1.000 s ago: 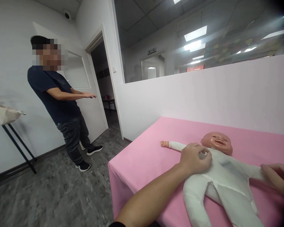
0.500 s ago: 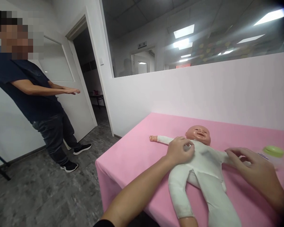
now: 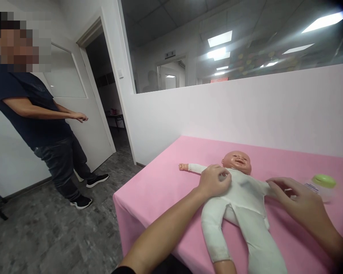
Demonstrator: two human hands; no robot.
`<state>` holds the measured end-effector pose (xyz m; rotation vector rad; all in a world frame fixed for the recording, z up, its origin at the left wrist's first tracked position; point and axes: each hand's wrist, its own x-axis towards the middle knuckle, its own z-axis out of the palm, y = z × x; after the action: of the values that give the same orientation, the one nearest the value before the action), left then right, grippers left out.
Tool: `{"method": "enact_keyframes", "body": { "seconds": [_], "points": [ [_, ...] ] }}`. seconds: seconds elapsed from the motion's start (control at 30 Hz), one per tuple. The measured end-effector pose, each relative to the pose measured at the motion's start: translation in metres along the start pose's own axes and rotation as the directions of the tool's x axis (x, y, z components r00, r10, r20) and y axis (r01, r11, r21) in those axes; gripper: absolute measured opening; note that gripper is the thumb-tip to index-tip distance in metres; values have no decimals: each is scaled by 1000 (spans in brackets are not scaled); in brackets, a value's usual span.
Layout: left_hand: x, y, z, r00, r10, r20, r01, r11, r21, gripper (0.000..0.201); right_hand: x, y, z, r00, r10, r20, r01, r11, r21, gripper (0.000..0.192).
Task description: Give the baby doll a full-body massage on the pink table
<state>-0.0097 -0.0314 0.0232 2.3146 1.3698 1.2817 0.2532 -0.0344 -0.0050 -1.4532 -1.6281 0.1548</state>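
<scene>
Head view: a doll in a white suit lies face up on a pink table, head toward the wall. Left hand rests on the doll's chest near the collar, fingers curled and pinching the cloth. Right hand lies over the doll's far arm, fingers loosely spread; whether it grips the sleeve cannot be told. Just beyond it stands a bottle with a green cap; its label is too blurred to read. A person in a dark shirt stands by the door.

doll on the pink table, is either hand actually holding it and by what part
The left hand pinches the white suit at the doll's chest near the neck. The right hand rests over its outstretched arm; a closed grip cannot be told.
</scene>
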Motion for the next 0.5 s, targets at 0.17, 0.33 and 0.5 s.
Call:
{"method": "enact_keyframes", "body": {
  "seconds": [0.17,0.33,0.5],
  "points": [
    [2,-5,2,999,8,-34,-8,1000,-2,17,0,5,2,999,-6,33,4,999,54,34],
    [4,-6,1,997,-9,-81,9,1000,-2,21,-1,6,3,999,-8,47,5,998,65,33],
    [5,-7,1,995,-33,-90,33,999,-8,21,-1,7,3,999,5,52,-8,999,41,34]
  ]
}}
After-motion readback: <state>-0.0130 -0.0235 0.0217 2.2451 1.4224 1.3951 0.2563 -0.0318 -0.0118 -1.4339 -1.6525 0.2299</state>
